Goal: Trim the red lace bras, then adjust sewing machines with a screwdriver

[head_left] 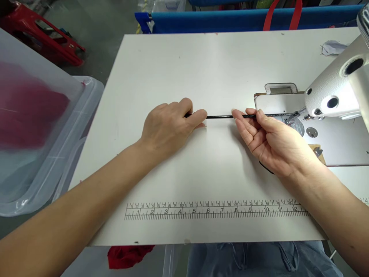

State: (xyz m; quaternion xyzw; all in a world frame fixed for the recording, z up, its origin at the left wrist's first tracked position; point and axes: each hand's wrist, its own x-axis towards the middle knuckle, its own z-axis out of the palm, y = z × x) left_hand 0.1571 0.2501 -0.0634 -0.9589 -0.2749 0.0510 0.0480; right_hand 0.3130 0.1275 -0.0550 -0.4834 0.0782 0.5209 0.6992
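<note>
A thin black cord [219, 117] runs straight across the white table from my left hand to the sewing machine's presser foot [291, 117]. My left hand [170, 123] is closed, pinching the cord between thumb and fingers. To its right, my right hand [268, 142] is palm up, with the cord pinched between thumb and index finger and the other fingers loosely curled. A loose black end [265, 167] shows below my right palm. The sewing machine [334, 92] stands at the right, its light on the bed.
A printed ruler [216, 210] marks the front of the white table [184, 69]. Clear plastic bins [86, 96] with red cloth stand at the left. A red stool [52, 38] is farther back. A fabric scrap [333, 47] lies behind the machine. Blue cloth [207, 22] hangs beyond the table.
</note>
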